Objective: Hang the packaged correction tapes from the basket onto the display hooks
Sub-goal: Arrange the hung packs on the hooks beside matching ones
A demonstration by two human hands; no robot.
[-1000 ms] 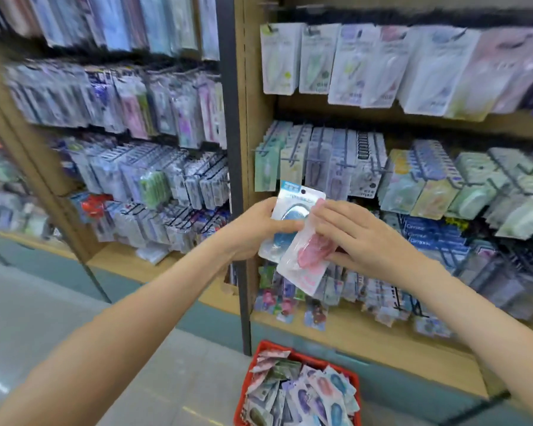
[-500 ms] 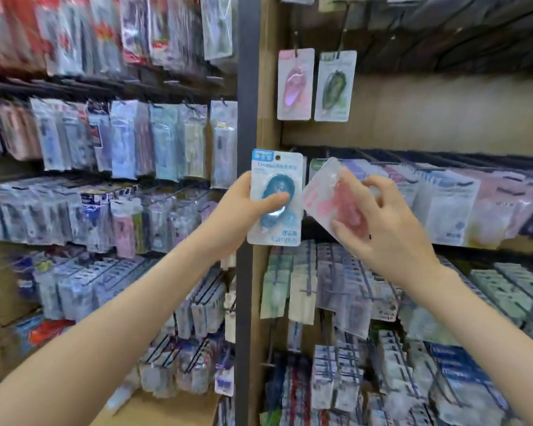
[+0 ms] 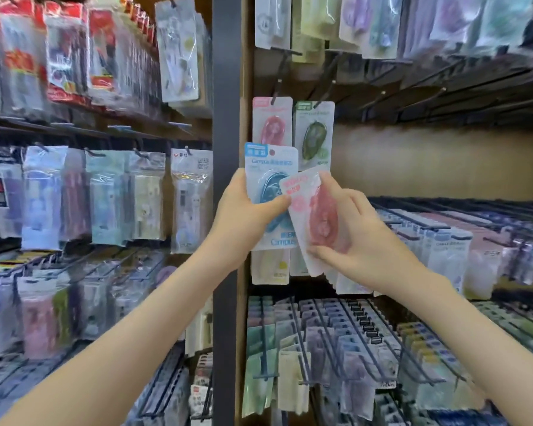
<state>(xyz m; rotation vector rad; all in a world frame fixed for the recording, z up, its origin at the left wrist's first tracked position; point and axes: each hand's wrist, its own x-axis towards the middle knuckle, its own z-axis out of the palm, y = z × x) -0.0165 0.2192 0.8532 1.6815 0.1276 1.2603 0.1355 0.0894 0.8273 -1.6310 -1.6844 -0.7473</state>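
My left hand (image 3: 243, 210) grips the blue pack (image 3: 268, 176) by its edge. My right hand (image 3: 360, 241) pinches the pink pack (image 3: 317, 216), tilted and overlapping the blue one at four o'clock. The hook (image 3: 281, 75) stands at twelve o'clock. I judge the overlapped packs may snag, or the tilted hole may miss the tip and drop.

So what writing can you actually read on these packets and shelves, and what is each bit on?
"Campus": near the top of the blue packet in the left hand.
"Campus": again near that packet's bottom edge.
On the pink packet in the right hand: red print, too blurred to read.
The hanging pink packet and hanging green packet above: labels too small to read.
Other shelf stock: blurred, unreadable.
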